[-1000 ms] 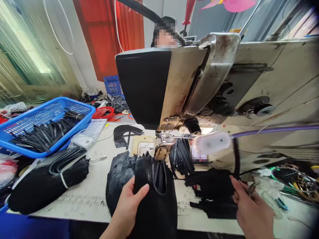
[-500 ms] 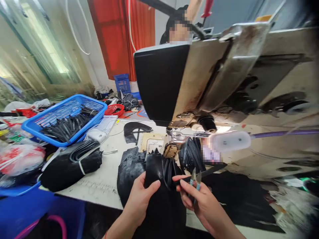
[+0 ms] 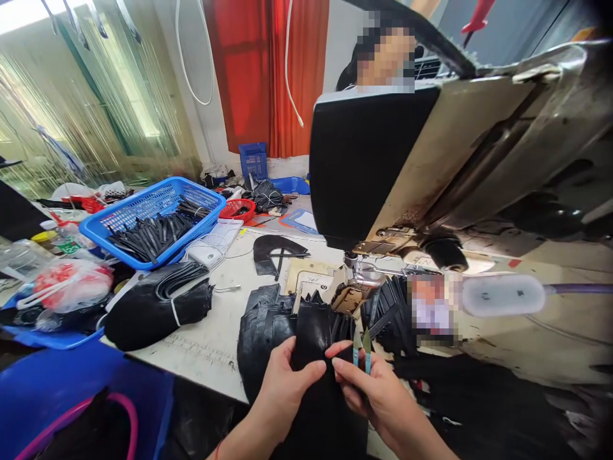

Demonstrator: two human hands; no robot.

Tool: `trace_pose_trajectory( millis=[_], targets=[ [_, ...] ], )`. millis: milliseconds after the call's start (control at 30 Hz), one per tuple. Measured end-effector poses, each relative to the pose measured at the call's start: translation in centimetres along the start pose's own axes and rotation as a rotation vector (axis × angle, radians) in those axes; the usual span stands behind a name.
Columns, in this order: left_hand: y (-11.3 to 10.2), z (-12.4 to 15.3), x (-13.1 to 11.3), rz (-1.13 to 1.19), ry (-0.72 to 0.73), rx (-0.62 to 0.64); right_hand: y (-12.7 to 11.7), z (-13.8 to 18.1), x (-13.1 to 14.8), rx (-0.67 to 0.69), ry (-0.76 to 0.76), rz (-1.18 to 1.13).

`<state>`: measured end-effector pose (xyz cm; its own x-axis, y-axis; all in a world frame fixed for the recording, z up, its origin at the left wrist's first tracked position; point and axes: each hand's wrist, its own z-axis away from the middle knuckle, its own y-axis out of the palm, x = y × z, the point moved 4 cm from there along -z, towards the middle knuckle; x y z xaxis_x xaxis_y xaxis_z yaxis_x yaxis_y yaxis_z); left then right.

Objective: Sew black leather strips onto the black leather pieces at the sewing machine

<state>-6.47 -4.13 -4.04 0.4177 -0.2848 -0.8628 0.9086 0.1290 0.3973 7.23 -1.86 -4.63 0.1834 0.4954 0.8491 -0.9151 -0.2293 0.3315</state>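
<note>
My left hand (image 3: 282, 390) grips a black leather piece (image 3: 313, 338) at the table's front edge, thumb on top. My right hand (image 3: 371, 399) is closed on small thread snips (image 3: 363, 348) with blue handles, their tips pointing up beside the piece. Both hands nearly touch over the black material. A stack of black pieces (image 3: 261, 326) lies just left of it. Behind stands the sewing machine (image 3: 431, 160), its needle area (image 3: 357, 275) above the pieces.
A blue basket (image 3: 115, 220) of black strips stands at the left, with a bundled black roll (image 3: 158, 306) in front of it. A red bowl (image 3: 238, 209) and more baskets are farther back. A person sits behind the machine. A white lamp (image 3: 502, 295) juts from the right.
My right hand came in from the right with the snips and now meets my left hand at the black piece. The view has swung left.
</note>
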Motion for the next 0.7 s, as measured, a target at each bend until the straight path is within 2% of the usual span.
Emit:
trace_pose_trajectory(
  millis=[167, 333, 500, 700],
  targets=[
    [0.0, 0.0, -0.2, -0.041, 0.037, -0.024, -0.1, 0.0, 0.1, -0.058, -0.069, -0.066],
    [0.0, 0.1, -0.2, 0.063, 0.051, 0.002, -0.6, 0.7, 0.6, -0.169, -0.143, -0.021],
    [0.1, 0.2, -0.2, 0.138, 0.054, 0.020, -1.6, 0.5, 0.6, -0.211, -0.090, 0.119],
    [-0.1, 0.3, -0.3, 0.152, 0.045, 0.017, -1.3, 0.4, 1.2, -0.221, -0.062, 0.068]
  ],
)
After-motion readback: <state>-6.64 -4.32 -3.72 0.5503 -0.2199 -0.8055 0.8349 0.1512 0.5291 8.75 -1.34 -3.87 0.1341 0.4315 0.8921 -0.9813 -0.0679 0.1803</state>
